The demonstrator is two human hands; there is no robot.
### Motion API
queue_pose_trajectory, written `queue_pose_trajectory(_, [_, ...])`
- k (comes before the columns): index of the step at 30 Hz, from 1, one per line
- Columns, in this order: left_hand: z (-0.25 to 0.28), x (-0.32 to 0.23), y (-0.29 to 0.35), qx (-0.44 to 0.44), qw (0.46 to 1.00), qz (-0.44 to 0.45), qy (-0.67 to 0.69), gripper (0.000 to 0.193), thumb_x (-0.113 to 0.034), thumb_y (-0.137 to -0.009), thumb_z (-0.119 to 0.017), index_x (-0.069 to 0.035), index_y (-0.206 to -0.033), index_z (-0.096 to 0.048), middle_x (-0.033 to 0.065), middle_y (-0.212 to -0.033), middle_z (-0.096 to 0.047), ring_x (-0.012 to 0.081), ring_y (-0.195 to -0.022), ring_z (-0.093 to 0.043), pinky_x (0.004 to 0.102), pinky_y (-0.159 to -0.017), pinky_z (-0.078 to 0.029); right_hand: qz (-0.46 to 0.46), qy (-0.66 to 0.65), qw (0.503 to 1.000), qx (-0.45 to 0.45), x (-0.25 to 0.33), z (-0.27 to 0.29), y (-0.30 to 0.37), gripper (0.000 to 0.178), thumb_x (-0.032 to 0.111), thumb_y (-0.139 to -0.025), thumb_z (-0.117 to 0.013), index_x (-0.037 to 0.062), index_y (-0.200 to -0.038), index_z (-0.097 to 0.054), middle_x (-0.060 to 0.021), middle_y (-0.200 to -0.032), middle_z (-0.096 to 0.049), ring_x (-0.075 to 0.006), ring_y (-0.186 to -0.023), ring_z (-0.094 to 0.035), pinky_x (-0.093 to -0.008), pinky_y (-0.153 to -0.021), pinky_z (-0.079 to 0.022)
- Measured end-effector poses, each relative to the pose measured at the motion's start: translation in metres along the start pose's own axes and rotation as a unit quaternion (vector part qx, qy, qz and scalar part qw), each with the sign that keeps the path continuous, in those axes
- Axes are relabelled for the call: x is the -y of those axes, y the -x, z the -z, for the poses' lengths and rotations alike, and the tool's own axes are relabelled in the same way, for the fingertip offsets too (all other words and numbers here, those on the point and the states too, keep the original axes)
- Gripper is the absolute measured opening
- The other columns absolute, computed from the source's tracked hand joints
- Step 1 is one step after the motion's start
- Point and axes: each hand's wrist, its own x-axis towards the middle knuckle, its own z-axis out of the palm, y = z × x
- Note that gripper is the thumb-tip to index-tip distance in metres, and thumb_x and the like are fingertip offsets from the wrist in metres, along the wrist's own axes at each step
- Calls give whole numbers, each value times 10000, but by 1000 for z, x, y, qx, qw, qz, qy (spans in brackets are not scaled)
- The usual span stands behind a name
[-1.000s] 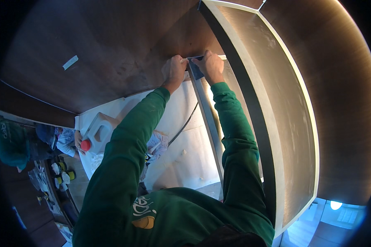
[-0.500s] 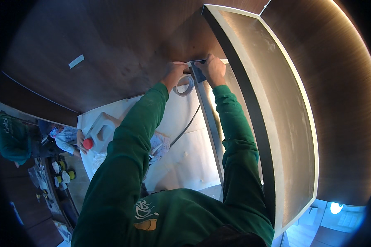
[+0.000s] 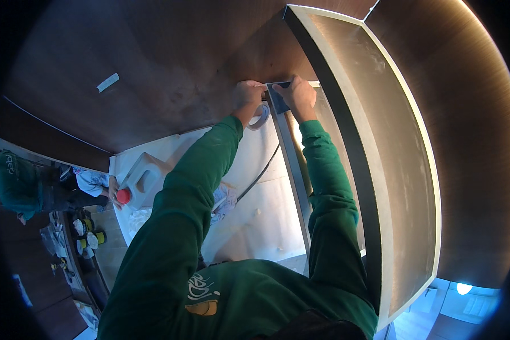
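Note:
My right hand (image 3: pixel 302 97) is closed on a dark blue-grey flat rectangular piece (image 3: pixel 280 101), its thumb and fingers pressed over it at the far end of a narrow shelf edge (image 3: pixel 292 150). Just left of that corner, my left hand (image 3: pixel 250 95) has its fingers pressed together by the pale strip at the edge; what they pinch, if anything, is too small to make out. A roll of tape (image 3: pixel 259 117) hangs or rests below my left wrist, and I cannot tell what bears it. Beside my right arm rises a curved panel (image 3: pixel 379 141) bordered with pale tape.
A dark wood wall (image 3: pixel 153 73) carries a small tape piece (image 3: pixel 108 83). Lower down are a white jug (image 3: pixel 144 175) with a red cap, a crumpled cloth (image 3: pixel 225 199) and a black cable (image 3: pixel 259 174). Another person's hand (image 3: pixel 113 190) touches the jug; a green-clad person (image 3: pixel 17 181) stands farther left.
The whole view has shifted slightly, with things standing a little farther right. Both my hands stay at the same corner. At the far left, the green-clad person has changed posture.

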Motion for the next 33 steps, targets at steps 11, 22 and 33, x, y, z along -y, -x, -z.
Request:
queue_pose_trajectory(11, [-11, 19, -15, -70, 982, -141, -103, 142, -185, -801, -755, -52, -839, -786, 128, -791, -752, 233, -716, -729, 340, -697, -559, 52, -67, 994, -67, -7, -7, 1, 596, 572, -769, -773, 27, -1008, -738, -189, -918, -752, -330, -854, -744, -408, -776, -582])
queue_pose_trajectory(22, [-15, 19, -11, -90, 971, -178, -130, 152, -205, -803, -741, -73, -864, -783, 151, -861, -750, 302, -795, -734, 388, -736, -564, 24, -57, 997, -40, -3, -2, 0, 611, 585, -765, -776, 36, -1032, -741, -188, -944, -753, -321, -896, -743, -409, -807, -579])
queue_pose_trajectory(33, [-13, 18, -11, -81, 963, -192, -172, 152, -222, -822, -747, -89, -884, -785, 140, -903, -750, 330, -842, -723, 412, -762, -558, 36, -57, 996, -63, -3, -3, 2, 602, 577, -762, -784, 27, -1004, -738, -200, -917, -749, -332, -874, -743, -414, -785, -581])
